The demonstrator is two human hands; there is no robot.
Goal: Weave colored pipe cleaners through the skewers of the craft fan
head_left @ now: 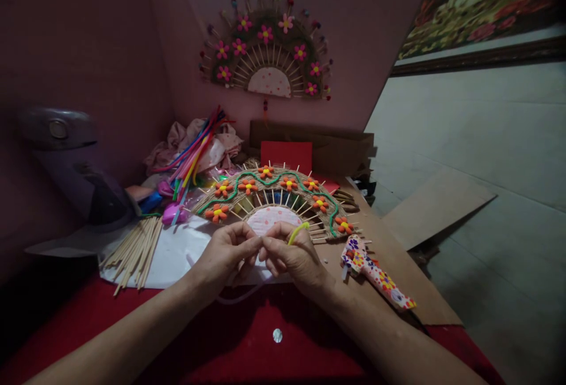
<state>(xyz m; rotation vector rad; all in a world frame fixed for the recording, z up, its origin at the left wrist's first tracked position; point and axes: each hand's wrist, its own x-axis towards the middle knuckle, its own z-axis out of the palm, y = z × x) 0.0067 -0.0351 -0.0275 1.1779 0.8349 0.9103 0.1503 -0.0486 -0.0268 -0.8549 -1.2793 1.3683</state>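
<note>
Your left hand point(234, 249) pinches, whatever it grips hidden, against your right hand point(294, 255), whose closed fingers hold a bent yellow fuzzy stem point(299, 231), near side of the half-round twine fan point(270, 187).

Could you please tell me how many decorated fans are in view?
2: the upper fan is against the pink panel; the lower fan is just beyond the left hand and right hand, which hide part of it. No others show.

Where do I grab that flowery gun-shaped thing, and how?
I'd take the flowery gun-shaped thing by its long, slim handle, coming from the near right. It lies on the brown cardboard, its handle slanting out that way, its wider head nearer the orange-flowered fan.
</note>
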